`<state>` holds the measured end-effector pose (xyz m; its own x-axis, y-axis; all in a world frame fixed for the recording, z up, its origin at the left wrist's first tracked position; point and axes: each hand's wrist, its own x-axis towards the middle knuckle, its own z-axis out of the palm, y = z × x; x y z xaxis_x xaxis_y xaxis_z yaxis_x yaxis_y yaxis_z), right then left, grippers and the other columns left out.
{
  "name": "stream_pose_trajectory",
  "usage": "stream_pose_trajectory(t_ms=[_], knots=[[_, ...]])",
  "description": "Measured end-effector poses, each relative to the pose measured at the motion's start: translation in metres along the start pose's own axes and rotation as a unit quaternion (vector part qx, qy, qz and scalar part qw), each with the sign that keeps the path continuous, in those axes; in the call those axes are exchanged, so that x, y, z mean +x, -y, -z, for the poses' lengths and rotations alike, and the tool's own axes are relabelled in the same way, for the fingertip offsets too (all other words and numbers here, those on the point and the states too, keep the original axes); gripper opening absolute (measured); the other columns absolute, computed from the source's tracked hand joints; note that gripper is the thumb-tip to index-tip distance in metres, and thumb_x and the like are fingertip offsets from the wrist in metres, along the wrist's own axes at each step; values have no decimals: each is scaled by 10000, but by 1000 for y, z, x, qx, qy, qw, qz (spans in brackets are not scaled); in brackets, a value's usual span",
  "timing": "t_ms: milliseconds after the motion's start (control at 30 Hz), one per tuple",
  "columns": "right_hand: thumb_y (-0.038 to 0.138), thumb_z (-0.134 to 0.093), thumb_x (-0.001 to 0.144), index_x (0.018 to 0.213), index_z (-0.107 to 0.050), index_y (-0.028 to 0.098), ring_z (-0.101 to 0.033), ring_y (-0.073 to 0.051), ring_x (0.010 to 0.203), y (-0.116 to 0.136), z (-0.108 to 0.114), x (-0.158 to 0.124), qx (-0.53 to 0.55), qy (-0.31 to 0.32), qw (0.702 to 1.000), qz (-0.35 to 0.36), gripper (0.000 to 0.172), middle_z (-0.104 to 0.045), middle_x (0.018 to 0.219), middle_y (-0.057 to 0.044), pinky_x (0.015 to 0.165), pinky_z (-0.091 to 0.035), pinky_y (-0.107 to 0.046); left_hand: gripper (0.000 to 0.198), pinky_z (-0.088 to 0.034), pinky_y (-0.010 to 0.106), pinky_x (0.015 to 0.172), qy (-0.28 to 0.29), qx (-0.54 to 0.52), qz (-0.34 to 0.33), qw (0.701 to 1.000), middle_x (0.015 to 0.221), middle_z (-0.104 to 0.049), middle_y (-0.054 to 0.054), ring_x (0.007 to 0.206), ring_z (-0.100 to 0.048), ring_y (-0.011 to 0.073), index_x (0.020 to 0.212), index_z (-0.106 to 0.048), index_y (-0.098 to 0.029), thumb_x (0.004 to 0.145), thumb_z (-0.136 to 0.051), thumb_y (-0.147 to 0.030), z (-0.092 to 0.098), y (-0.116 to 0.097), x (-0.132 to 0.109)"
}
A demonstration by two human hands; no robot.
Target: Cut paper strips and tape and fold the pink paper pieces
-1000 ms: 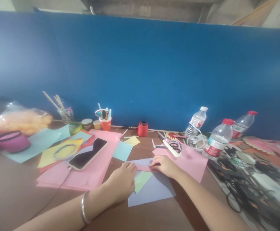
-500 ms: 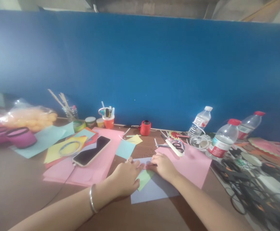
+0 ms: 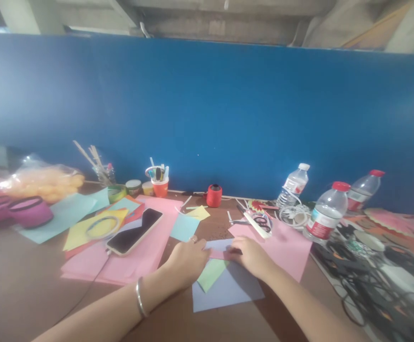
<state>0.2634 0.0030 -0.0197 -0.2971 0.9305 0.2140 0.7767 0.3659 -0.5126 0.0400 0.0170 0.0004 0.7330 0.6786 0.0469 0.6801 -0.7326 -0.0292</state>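
A narrow pink paper strip (image 3: 218, 254) runs between my hands, over a pale lavender sheet (image 3: 230, 289). My left hand (image 3: 189, 261), with a ring and a silver bangle, has its fingers curled down on the strip's left end. At the other end, my right hand (image 3: 251, 256) pinches the strip with bent fingers; the fingertips are partly hidden. Just below the strip a light green paper piece (image 3: 212, 274) lies on the lavender sheet. A large pink sheet (image 3: 290, 249) lies to the right of my right hand.
On the left, a phone (image 3: 136, 232) rests on pink sheets (image 3: 164, 213). Scissors (image 3: 262, 222) lie beyond my right hand. Bottles (image 3: 326, 213) and tangled black cables (image 3: 363, 275) stand and lie at right. A red jar (image 3: 214, 195) and a cup of tools (image 3: 160, 186) are near the blue partition.
My right hand has slid right, away from my left hand, and more of the pink strip and green paper shows. The view has tilted up slightly.
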Motion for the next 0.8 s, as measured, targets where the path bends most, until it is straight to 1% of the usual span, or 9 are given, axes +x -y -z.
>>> stream_pose_trajectory(t_ms=[67, 133, 233, 333, 467, 600, 700, 800], knots=[[360, -549, 823, 745, -655, 217, -554, -173, 729, 5, -5, 1, 17, 0, 1000, -12, 194, -618, 761, -22, 625, -390, -262, 256, -446, 315, 596, -1, -15, 6, 1000, 854, -569, 77, 832, -538, 240, 916, -632, -207, 846, -387, -183, 0, 5, 5], [362, -545, 822, 735, -638, 214, -556, -167, 703, 8, -9, 2, 30, 2, 999, -23, 195, -614, 752, -19, 603, -391, -255, 238, -445, 321, 640, -3, -40, 13, 999, 818, -574, 63, 807, -545, 220, 838, -652, -209, 838, -415, -184, 1, 12, 7], [350, -575, 795, 702, -608, 208, -549, -160, 649, 8, -11, 4, 43, 11, 998, -38, 173, -607, 722, -12, 553, -377, -244, 224, -445, 309, 708, -12, -95, 26, 995, 856, -589, 35, 828, -551, 192, 852, -654, -226, 850, -430, -224, 1, 20, 8], [323, -615, 762, 705, -597, 207, -548, -149, 616, 6, -10, 6, 56, 24, 997, -46, 130, -612, 699, 1, 525, -367, -230, 182, -439, 279, 745, -21, -155, 39, 987, 906, -599, 15, 846, -555, 165, 882, -639, -224, 841, -464, -252, -2, 25, 8], [328, -603, 769, 704, -603, 209, -544, -141, 584, 11, -11, 9, 63, 31, 997, -45, 136, -615, 675, 8, 509, -358, -228, 167, -436, 281, 715, -32, -213, 59, 975, 877, -613, 17, 832, -558, 171, 842, -610, -198, 834, -478, -300, -8, 25, 11], [321, -580, 787, 674, -631, 208, -544, -157, 652, 19, -16, 13, 57, 10, 998, -29, 168, -594, 687, -7, 560, -359, -245, 200, -440, 253, 670, -27, -251, 62, 966, 879, -612, 9, 781, -568, 149, 825, -594, -197, 830, -479, -360, -10, 26, 12], [263, -619, 756, 656, -654, 202, -551, -159, 693, 18, -22, 18, 59, -4, 998, -25, 123, -591, 716, -14, 596, -375, -242, 139, -445, 229, 670, -6, -263, 55, 963, 892, -619, 0, 774, -581, 131, 849, -606, -202, 804, -497, -275, -6, 31, 13], [228, -640, 736, 650, -664, 196, -561, -152, 693, 12, -25, 20, 64, -7, 998, -24, 94, -599, 719, -13, 607, -395, -233, 171, -452, 221, 662, 21, -255, 43, 966, 890, -629, 0, 769, -594, 129, 863, -624, -202, 764, -489, -164, 0, 37, 13]])
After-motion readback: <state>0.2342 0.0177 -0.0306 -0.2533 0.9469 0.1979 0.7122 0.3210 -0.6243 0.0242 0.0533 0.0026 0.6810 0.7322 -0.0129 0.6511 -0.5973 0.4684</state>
